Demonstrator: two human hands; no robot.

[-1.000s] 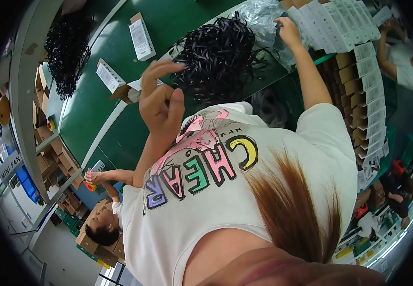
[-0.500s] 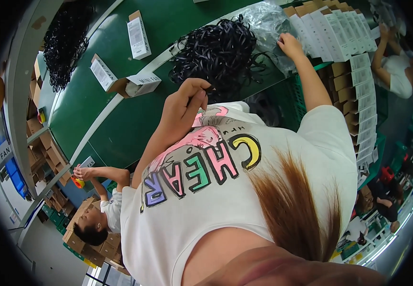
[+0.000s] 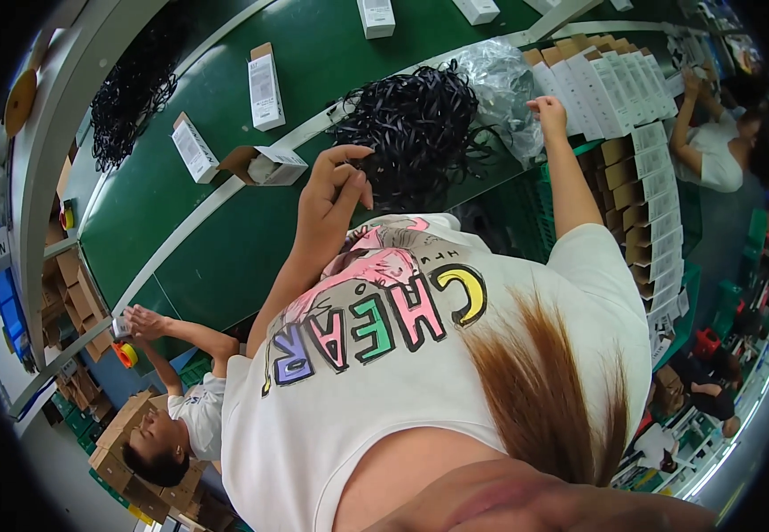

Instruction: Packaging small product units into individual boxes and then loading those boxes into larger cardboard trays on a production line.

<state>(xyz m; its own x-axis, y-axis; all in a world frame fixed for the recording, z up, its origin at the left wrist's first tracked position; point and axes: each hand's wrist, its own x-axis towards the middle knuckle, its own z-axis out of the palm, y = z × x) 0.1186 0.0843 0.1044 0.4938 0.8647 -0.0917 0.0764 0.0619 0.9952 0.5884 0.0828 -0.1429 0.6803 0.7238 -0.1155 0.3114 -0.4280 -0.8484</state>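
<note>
My left hand (image 3: 336,188) is raised over the near side of a heap of black straps (image 3: 411,120). Its fingers curl loosely, thumb and index finger apart, and nothing shows between them. At the edge of a clear plastic bag (image 3: 502,89), my right hand (image 3: 549,117) has its fingertips pressed together; what they hold, if anything, is too small to make out. Right of that bag stands a row of white boxes with open brown flaps (image 3: 593,93). Left of the straps, an open white box (image 3: 276,167) lies on the green table with something pale inside.
Further boxes lie on the green table (image 3: 163,239), among them a white box (image 3: 266,93). A second black strap heap (image 3: 127,115) is at far left. A green crate (image 3: 571,182) stands by my right arm. Co-workers (image 3: 167,439) work on both sides.
My right hand has drawn back a little from the plastic bag toward me. My left fingers have loosened. The view has shifted, bringing more white boxes in at the far edge.
</note>
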